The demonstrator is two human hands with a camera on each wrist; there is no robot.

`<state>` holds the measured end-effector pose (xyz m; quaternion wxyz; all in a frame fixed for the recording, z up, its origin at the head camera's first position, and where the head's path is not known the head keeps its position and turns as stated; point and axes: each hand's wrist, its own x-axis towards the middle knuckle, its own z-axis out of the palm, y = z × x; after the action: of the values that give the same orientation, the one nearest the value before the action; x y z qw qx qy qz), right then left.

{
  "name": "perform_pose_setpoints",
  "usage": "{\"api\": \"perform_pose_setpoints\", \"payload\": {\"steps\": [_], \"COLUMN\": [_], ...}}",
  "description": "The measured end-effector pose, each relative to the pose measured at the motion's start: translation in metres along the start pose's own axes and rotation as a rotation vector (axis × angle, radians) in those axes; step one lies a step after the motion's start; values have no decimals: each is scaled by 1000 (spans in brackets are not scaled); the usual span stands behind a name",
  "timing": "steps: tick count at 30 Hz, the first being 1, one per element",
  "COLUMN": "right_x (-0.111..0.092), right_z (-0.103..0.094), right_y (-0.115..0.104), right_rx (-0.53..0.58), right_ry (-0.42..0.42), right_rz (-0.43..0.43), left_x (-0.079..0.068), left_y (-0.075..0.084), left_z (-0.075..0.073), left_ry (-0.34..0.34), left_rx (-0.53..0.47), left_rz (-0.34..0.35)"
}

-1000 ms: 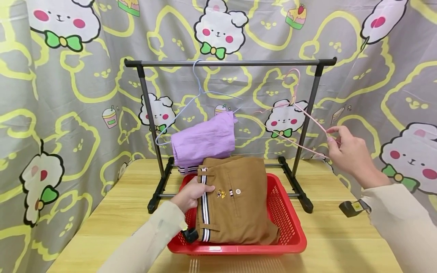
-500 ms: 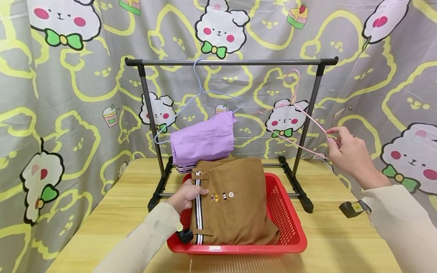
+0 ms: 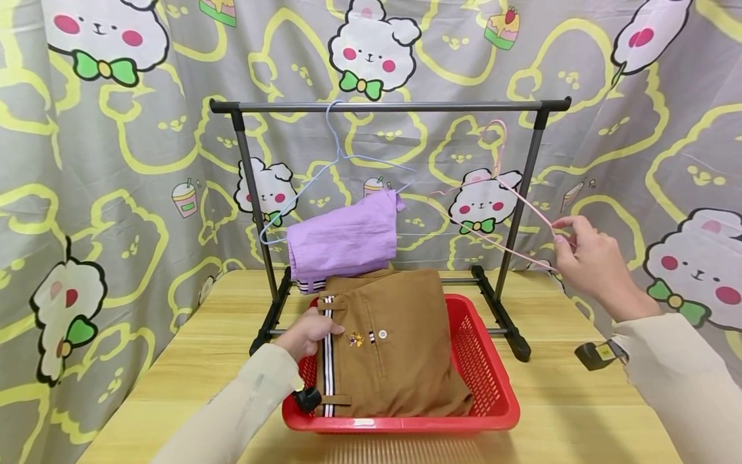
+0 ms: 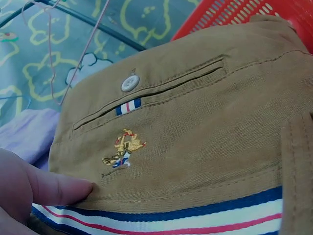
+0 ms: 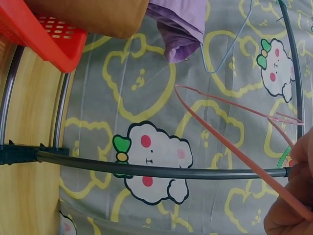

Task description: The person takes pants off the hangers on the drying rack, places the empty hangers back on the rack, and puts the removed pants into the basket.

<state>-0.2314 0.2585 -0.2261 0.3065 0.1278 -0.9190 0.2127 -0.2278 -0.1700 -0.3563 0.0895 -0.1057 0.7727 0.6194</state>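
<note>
Brown trousers (image 3: 406, 341), folded, lie over the red basket (image 3: 498, 393), with a striped waistband along their left side. My left hand (image 3: 307, 332) pinches that waistband, thumb on top near an embroidered figure; in the left wrist view the thumb (image 4: 63, 190) presses the cloth and the other fingers are mostly hidden. Up on the right, my right hand (image 3: 594, 258) grips the corner of a pink hanger (image 3: 524, 200), held in the air with its hook near the rack and apart from the trousers. The right wrist view shows the same hanger (image 5: 220, 134) running into the fingers.
A dark clothes rack (image 3: 394, 107) stands behind the basket on the wooden table (image 3: 585, 399). From its bar hangs a blue hanger (image 3: 338, 154) carrying a folded purple garment (image 3: 344, 241). A patterned curtain (image 3: 174, 148) encloses the back and sides.
My left hand has drawn the trousers' waistband left and slightly down. The right hand and the pink hanger have stayed nearly still.
</note>
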Motion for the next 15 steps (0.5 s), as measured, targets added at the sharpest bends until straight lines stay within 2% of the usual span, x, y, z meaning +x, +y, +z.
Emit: {"api": "perform_pose_setpoints", "payload": {"steps": [5, 11, 15], "right_x": [0, 0, -1], "right_z": [-1, -2, -2], "right_y": [1, 1, 2], "right_rx": [1, -1, 4], "right_ry": [-4, -2, -1], "right_rz": [3, -3, 0], "left_x": [0, 1, 4], "left_y": [3, 4, 5], "left_z": [-1, 0, 2], "left_ry": [-1, 9, 26], "left_rx": [26, 4, -4], "left_rz": [-2, -10, 13]}}
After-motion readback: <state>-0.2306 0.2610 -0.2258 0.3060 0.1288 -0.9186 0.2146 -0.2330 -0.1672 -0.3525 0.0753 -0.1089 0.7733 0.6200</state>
